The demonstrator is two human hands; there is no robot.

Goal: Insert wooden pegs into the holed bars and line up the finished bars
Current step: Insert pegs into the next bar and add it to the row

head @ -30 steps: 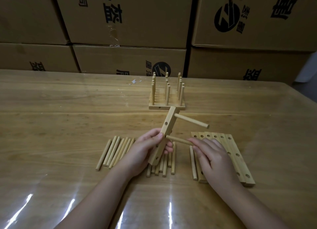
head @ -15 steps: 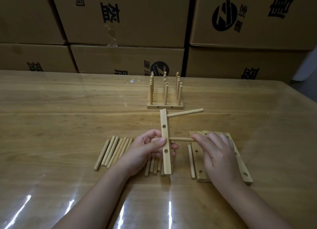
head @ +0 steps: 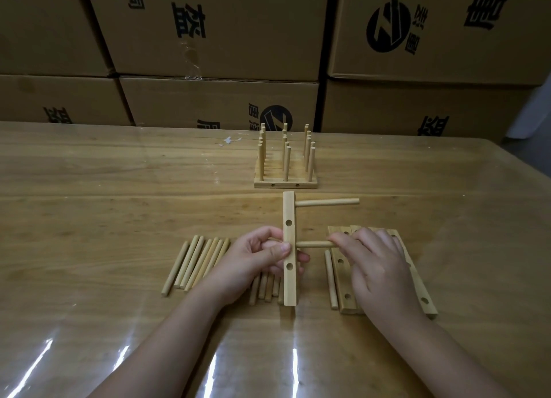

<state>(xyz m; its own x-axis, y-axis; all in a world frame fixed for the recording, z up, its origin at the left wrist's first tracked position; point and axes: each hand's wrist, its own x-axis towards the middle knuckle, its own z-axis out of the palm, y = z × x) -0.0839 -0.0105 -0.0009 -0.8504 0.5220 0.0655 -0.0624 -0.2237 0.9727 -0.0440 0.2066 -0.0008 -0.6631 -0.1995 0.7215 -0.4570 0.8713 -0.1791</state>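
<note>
At the centre of the table (head: 89, 207), the left hand (head: 256, 259) is gripping a holed bar (head: 288, 284) around its middle. The thumb is pressing on the face that shows and the other fingers are curling behind. The bar is pointing away from the person, its near end low over the table; whether it is touching down I cannot tell. This hold, I judge, is bracing the bar against a sideways push. The right hand (head: 375, 266) is pinching the outer end of a wooden peg (head: 311, 244) and feeding it level into the bar's right side at mid-length. How deep it is sitting is not showing. Nearer the far end, another peg (head: 328, 202) is already jutting rightwards, so one place towards the near end looks to be waiting.

A row of loose pegs (head: 195, 263) is lying just left of the left hand, and more pegs (head: 265, 289) are lying beneath it, partly hidden. These may get knocked if the bar is set down there. Empty holed bars (head: 417, 281) are lying flat under the right hand, which is covering much of them, with a single peg (head: 330, 278) just beside their left edge. Further back, the finished bars (head: 286, 185) are standing side by side, pegs upright. Stacked cardboard boxes (head: 208, 40) are walling off the table's far edge.
</note>
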